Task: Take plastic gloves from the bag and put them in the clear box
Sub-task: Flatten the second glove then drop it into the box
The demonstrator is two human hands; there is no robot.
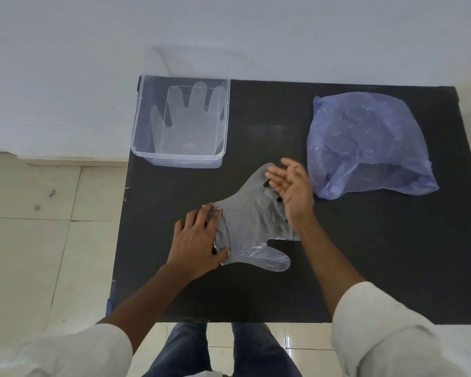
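Observation:
A clear plastic glove (252,221) lies flat in the middle of the black table (365,254), its fingers pointing right. My left hand (197,242) presses down on its crumpled cuff. My right hand (291,190) hovers over the glove's fingers, edge-on, palm facing left, fingers apart, holding nothing. A clear box (147,148) stands at the table's back left corner with one clear glove (191,118) lying inside it. A translucent blue bag (365,142) sits at the back right, its mouth facing toward my right hand.
The table's back edge meets a white wall (229,36). Pale floor tiles (38,227) lie to the left. My legs in jeans (220,349) stand at the table's front edge.

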